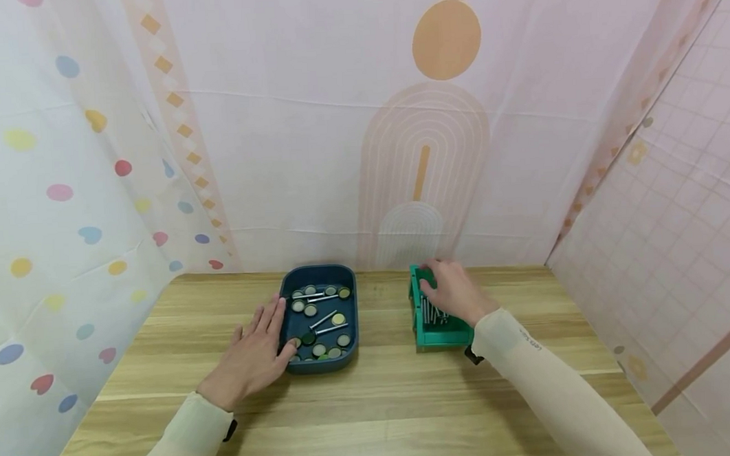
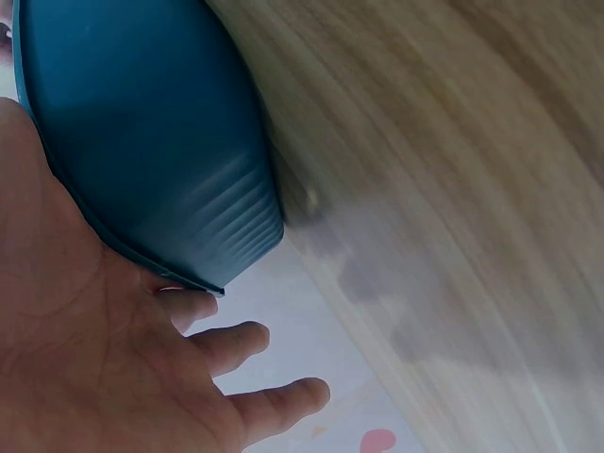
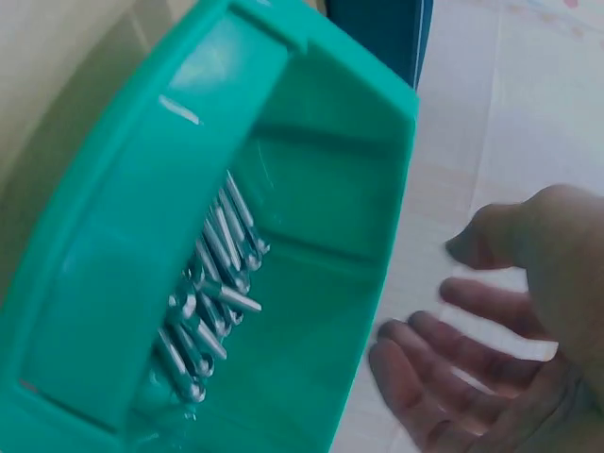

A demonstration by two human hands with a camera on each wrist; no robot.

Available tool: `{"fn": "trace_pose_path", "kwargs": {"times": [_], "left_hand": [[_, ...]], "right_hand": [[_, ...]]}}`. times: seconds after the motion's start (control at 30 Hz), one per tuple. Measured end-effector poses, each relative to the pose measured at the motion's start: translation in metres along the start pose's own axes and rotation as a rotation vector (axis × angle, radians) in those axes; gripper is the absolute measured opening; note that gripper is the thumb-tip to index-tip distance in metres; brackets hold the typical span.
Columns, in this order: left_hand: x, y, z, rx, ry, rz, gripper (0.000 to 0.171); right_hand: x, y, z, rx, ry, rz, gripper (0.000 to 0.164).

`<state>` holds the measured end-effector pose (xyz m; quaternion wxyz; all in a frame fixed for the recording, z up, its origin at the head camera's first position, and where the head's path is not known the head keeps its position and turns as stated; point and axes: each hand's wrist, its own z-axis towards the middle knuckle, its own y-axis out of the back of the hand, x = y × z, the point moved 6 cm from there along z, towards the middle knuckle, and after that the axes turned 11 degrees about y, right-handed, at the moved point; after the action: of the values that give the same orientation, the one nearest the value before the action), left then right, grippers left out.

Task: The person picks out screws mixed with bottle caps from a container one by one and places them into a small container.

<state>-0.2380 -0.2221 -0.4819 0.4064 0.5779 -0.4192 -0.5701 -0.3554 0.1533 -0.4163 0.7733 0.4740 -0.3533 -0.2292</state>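
Observation:
In the head view a dark blue tray (image 1: 354, 325) stands left of centre, with several round caps (image 1: 310, 311) and several slim metal bolts (image 1: 331, 329) lying in it. My left hand (image 1: 248, 365) rests against the tray's left side, fingers extended along it and thumb over the rim. To the right is a green bin (image 1: 445, 338) with a heap of shiny metal bolts (image 3: 226, 236) inside. Over the bin's far part hovers my right hand (image 1: 458, 293). The right wrist view shows its fingers loosely bent, with nothing visible between them.
Both containers stand near the back of a wood-grain table (image 1: 380, 406). Behind it hangs a patterned cloth (image 1: 293, 156). A dotted cloth (image 1: 50, 251) closes the left side and a checked one (image 1: 680, 204) the right.

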Motion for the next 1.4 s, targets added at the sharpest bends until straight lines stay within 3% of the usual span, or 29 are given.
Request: {"fn": "trace_pose_path", "kwargs": {"times": [0.27,0.5,0.8,1.0,1.2,1.4], "left_hand": [[0.001,-0.001,0.0,-0.004,0.004,-0.008,0.088],[0.001,-0.001,0.0,-0.01,-0.004,-0.005,0.088],[0.002,-0.002,0.0,-0.015,-0.001,-0.009,0.088],[0.002,-0.002,0.001,-0.013,0.001,-0.006,0.088],[0.001,-0.001,0.003,-0.005,0.002,-0.001,0.087],[0.001,-0.001,0.002,0.004,0.011,0.002,0.087]], "right_hand": [[0.024,-0.012,-0.005,-0.04,0.07,-0.029,0.047],[0.042,-0.023,0.001,-0.077,0.222,-0.099,0.051],[0.066,-0.041,0.018,-0.028,0.35,-0.126,0.057],[0.084,-0.053,0.033,0.049,0.369,-0.101,0.059],[0.1,-0.066,0.05,0.186,0.351,-0.079,0.061],[0.119,-0.077,0.068,0.325,0.405,-0.063,0.057]]}}
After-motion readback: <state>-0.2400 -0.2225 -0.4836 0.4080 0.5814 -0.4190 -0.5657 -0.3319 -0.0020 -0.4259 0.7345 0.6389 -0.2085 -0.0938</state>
